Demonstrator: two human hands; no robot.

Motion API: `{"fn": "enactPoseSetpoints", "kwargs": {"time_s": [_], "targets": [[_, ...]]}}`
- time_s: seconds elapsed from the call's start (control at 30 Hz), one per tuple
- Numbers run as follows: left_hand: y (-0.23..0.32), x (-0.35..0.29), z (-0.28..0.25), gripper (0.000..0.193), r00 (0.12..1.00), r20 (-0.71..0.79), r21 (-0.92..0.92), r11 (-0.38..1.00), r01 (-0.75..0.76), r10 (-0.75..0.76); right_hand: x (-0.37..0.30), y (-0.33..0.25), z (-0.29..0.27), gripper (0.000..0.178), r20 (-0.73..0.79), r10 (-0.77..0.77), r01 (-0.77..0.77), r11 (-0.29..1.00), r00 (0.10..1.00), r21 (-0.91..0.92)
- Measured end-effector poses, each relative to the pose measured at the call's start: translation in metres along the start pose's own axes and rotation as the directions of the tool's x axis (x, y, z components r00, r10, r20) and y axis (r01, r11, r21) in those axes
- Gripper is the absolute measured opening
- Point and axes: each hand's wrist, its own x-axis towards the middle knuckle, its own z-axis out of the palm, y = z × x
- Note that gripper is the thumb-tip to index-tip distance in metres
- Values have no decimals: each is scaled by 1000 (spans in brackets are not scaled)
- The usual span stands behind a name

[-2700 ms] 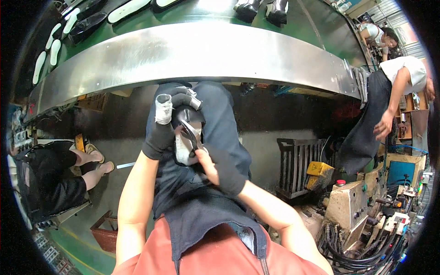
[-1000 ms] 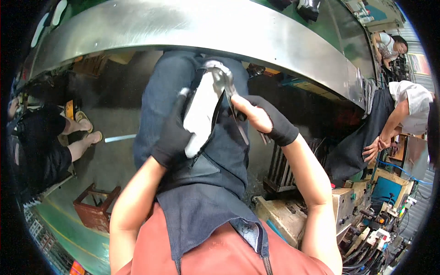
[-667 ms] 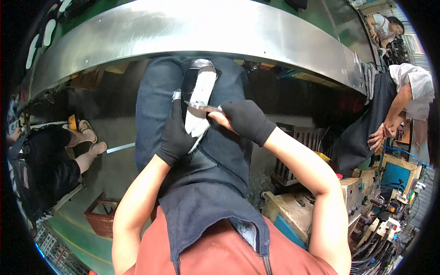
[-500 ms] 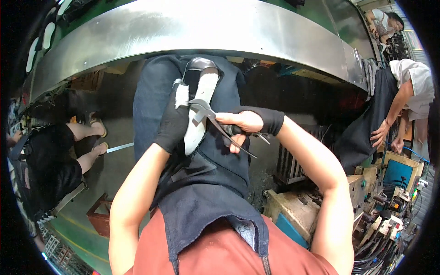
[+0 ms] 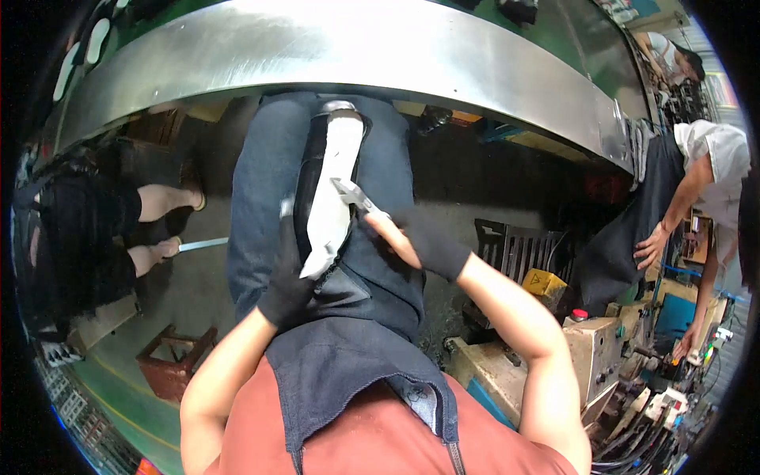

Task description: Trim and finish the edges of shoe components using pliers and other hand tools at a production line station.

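A dark shoe upper with a long white insole-like piece showing lies lengthwise across my lap. My left hand, in a black fingerless glove with something white around a fingertip, grips the shoe along its left side near the close end. Its fingers are partly hidden against the dark material. In my right hand, also black-gloved, are metal pincers. Their jaws touch the right edge of the white piece at about its middle. I cannot tell whether the jaws have material between them.
Beyond my knees runs a curved-looking metal bench edge. At right stand a beige machine, a yellow box and a person in white. A brown stool and another person's legs are at left.
The shoe has rolled so its white side faces up more fully. My left hand has slid lower along it, and the pincers have turned, their handles now mostly hidden in my right hand.
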Motion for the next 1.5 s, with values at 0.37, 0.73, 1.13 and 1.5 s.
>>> {"fn": "enactPoseSetpoints", "kwargs": {"time_s": [0.37, 0.73, 1.13, 1.5], "targets": [[-24, 28, 20, 42, 949, 33, -205, 927, 313, -313, -32, -26, -24, 41, 278, 183, -207, 977, 943, 59], [-28, 6, -2, 95, 929, 265, -179, 934, 309, -257, -7, -40, -4, 38, 162, -123, 139, 986, 979, -94], [78, 114, -135, 66, 998, -53, -177, 984, 34, -44, -68, -13, -28, 34, 49, 208, -211, 901, 977, 378], [-5, 7, -3, 81, 881, 358, -234, 884, 404, -308, -33, -4, -24, 42, 240, 112, -145, 982, 964, 121]]}}
